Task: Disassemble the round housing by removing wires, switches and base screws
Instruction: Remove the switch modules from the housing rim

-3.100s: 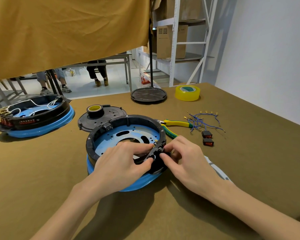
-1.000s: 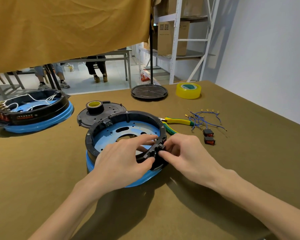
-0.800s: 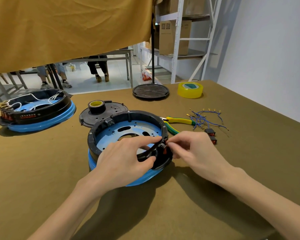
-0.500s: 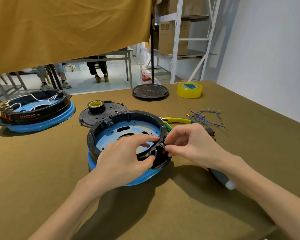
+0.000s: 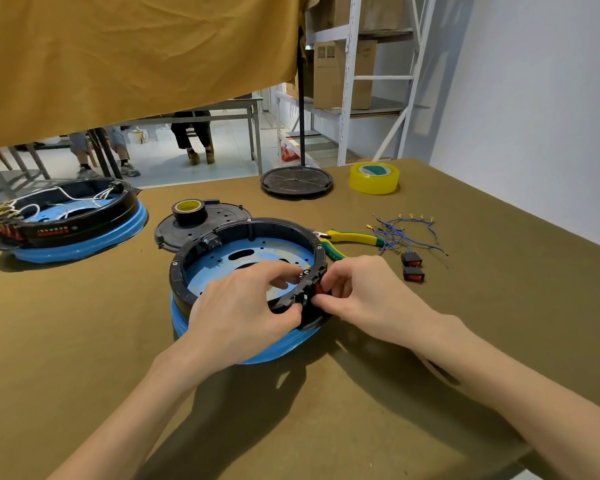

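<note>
The round housing (image 5: 246,233), a black ring on a blue base, sits in front of me on the table. My left hand (image 5: 243,306) grips its near right rim, thumb outside and fingers curled inside. My right hand (image 5: 357,292) pinches a red switch (image 5: 318,288) seated in the rim's outer side. Two removed red switches (image 5: 412,267) and a bundle of blue wires (image 5: 402,232) lie to the right.
A second housing (image 5: 70,220) with white wires stands at the far left. A black lid (image 5: 201,226) with a tape roll lies behind the housing. Yellow-green pliers (image 5: 352,237), a yellow tape roll (image 5: 374,177) and a black round stand base (image 5: 297,181) sit further back.
My right hand has shifted from below the rim up to its outer side and now pinches the red switch. My left hand stays on the rim.
</note>
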`<state>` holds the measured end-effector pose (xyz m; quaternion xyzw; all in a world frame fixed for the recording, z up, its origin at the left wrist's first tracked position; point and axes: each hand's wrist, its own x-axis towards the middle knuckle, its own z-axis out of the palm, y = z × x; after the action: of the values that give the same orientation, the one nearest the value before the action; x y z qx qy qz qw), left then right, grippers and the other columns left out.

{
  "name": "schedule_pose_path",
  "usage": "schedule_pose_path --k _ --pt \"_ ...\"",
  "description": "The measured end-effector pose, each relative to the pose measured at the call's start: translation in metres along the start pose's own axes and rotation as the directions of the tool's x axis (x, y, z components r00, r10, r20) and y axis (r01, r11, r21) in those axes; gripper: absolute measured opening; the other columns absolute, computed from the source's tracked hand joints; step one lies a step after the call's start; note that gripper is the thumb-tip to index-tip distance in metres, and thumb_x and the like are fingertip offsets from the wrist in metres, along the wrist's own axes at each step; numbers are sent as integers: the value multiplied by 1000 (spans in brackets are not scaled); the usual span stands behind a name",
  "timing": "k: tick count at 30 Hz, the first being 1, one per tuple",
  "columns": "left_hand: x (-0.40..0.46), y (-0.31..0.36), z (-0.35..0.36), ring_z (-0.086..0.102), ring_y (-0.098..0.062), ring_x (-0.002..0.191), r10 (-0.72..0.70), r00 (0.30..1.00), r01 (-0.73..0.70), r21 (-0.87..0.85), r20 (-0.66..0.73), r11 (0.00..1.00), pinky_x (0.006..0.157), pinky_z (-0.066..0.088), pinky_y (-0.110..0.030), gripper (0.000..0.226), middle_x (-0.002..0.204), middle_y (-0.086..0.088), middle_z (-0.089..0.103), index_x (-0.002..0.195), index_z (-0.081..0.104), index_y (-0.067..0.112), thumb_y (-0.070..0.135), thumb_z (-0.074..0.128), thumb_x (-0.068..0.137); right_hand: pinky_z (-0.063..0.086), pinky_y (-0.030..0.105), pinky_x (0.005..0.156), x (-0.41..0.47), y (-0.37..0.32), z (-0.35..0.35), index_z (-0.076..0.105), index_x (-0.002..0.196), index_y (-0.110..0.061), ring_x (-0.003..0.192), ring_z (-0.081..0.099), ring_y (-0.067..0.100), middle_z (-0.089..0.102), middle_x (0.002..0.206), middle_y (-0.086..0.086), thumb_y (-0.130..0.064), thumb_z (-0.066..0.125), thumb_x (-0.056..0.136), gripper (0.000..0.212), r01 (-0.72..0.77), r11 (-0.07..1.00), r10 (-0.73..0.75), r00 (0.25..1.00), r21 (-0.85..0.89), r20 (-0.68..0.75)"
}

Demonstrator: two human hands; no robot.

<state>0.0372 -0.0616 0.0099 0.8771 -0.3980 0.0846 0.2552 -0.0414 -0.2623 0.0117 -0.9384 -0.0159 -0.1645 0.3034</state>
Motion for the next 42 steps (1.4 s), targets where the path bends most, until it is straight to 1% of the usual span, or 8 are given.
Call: schedule_pose_path --k 4,10,14,23,26,35,39,42 --pt "0 0 2 61 8 100 -14 999 14 7 -30 1000 75 57 -23 48 105 34 66 125 65 49 59 55 79 46 19 56 1 -5 -5 73 85 -18 64 59 6 62 73 -11 -27 72 92 12 75 993 -70 996 -87 61" --pt "1 -3 2 59 11 86 -10 1000 10 4 -7 1000 59 45 -17 52 103 36 64 126 62 54 67 49 78 42 19 49 -3 -7 5 68 73 -13 59 55 12 61 62 -4 -19 75 82 13 73 997 -73 995 -14 -67" --pt "1 -1 0 63 3 76 -21 999 20 9 31 1000 54 53 -26 53 105 35 68 128 58 59 70 46 77 42 20 49 -3 -7 5 65 71 -14 58 54 13 60 62 -3 -20 74 81 14 85 996 -87 993 -28 -85" --pt "0 2 -1 63 10 99 -13 999 13 15 45 1000 65 58 -23 48 106 35 69 129 60 53 61 53 83 41 22 51 -7 -6 9 63 69 -15 61 52 15 57 64 -5 -26 69 81 17 119 991 -126 984 -63 -125" --pt "-1 2 1 63 10 101 -13 1000 12 33 27 999 69 59 -26 53 110 34 68 131 58 48 62 50 81 44 30 52 -8 -7 11 62 71 -14 60 51 15 57 65 -3 -29 67 80 18 114 992 -122 981 -59 -153" --pt "-1 0 2 64 8 98 14 1000 -15 59 20 998 59 54 -20 52 107 33 69 129 61 49 65 46 82 46 28 54 -8 -11 11 60 76 -15 63 52 13 57 69 -4 -31 66 82 18 81 988 -98 987 -130 -125" --pt "2 -1 1 66 2 95 20 999 -22 48 44 999 61 58 -28 52 105 28 71 129 60 53 67 44 83 46 22 60 -13 -13 9 63 89 -19 72 54 8 58 81 -9 -39 65 91 19 98 967 -128 985 -234 -119" --pt "1 0 0 66 0 95 9 999 -11 48 48 999 61 58 -30 46 105 27 72 129 61 54 62 49 86 42 20 63 -9 -12 -3 61 90 -17 73 51 7 57 83 -8 -37 63 96 21 134 962 -141 990 -237 -15"
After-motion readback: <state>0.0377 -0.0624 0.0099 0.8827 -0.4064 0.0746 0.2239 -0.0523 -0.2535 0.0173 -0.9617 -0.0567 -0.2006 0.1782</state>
